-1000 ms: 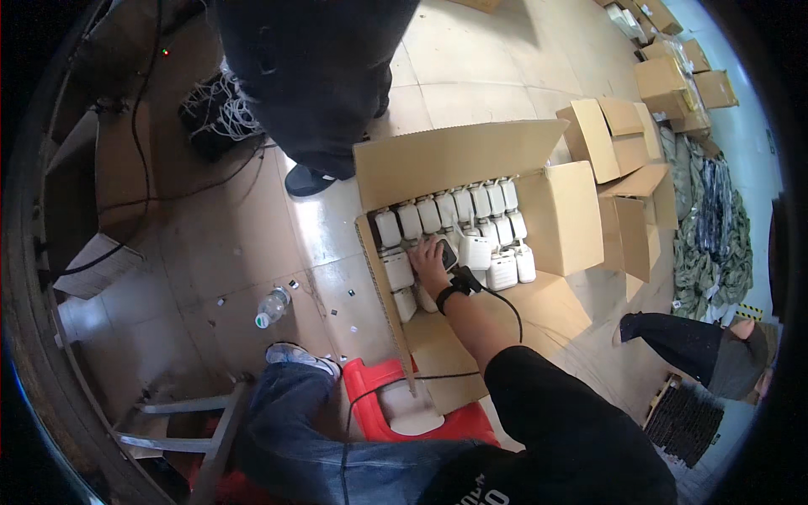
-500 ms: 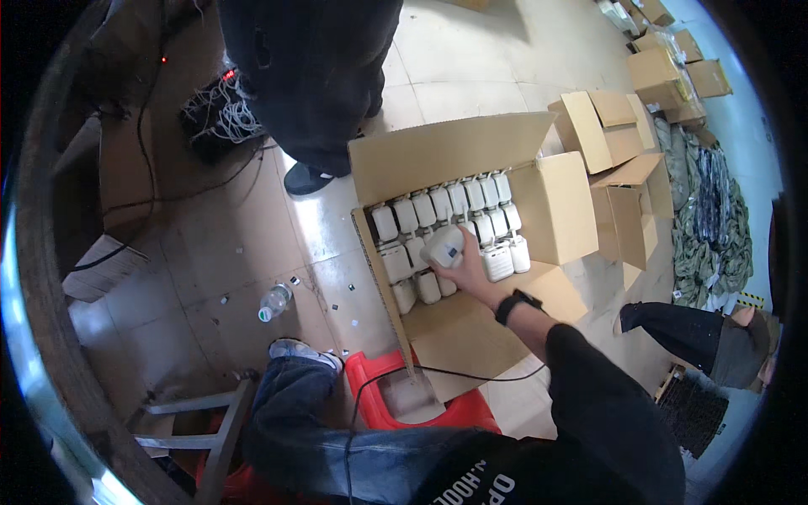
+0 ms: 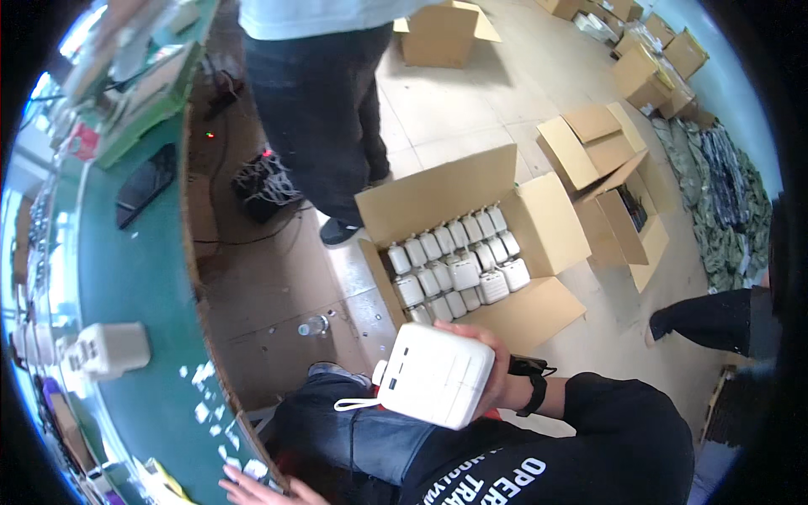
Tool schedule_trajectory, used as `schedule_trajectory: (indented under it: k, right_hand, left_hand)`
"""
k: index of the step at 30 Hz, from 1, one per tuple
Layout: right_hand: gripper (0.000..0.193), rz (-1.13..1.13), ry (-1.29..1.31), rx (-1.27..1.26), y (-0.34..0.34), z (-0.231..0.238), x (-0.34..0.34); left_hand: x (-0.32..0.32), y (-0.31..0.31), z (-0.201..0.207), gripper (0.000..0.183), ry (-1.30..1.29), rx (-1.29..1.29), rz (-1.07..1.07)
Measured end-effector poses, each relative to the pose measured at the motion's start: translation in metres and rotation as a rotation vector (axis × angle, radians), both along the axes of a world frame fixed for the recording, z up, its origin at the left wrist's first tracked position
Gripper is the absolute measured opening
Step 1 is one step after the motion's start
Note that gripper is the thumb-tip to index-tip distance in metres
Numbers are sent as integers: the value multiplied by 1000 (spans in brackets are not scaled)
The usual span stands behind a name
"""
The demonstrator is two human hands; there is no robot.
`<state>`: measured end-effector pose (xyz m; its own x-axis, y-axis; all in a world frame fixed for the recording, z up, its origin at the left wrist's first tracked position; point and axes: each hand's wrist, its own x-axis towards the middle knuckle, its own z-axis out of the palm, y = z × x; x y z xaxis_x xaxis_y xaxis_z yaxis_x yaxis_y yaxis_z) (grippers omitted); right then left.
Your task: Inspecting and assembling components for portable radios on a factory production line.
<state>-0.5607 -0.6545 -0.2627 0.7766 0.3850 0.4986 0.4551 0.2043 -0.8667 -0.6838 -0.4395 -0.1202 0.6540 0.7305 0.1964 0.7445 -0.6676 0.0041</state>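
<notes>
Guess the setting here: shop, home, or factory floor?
Probably a packing or assembly workshop: an open cardboard box packed with white chargers, more cartons on the floor, a long green workbench.

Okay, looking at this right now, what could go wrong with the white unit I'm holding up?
The right hand alone holds the white unit from its far side, above the lap; a slip might drop it to the floor. Its loop strap hangs loose and could snag. The left hand rests at the green table edge, too far to catch it quickly.
</notes>
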Motion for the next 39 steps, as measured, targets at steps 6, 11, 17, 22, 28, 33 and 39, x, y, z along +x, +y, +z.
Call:
schedule_trajectory:
  k: [6,11,17,22,28,33,39]
  right_hand:
    - [36,-11,-115,201,21,30,-37]
    - [42,167,24,282,32,63,-52]
    - [98,181,-363,325,63,92,-73]
    - [97,510,-239,356,63,129,-69]
    - [80,523,-74,119,65,174,-85]
    - [69,442,-286,333,84,189,-109]
    - [46,348,-378,428,96,190,-129]
  left_hand:
    - [-25,-47,26,49,-489,-559,-202]
    - [-37,-74,19,51,-943,-1354,-224]
    - [-57,-77,18,87,-1164,-1780,-8]
    - [-68,-61,32,88,-1296,-1419,-121]
    - [-75,-48,43,95,-1413,-1408,-184]
    - [-71,-44,45,69,-1585,-2049,-214]
    - [-77,-46,47,53,-1766,-2365,-317]
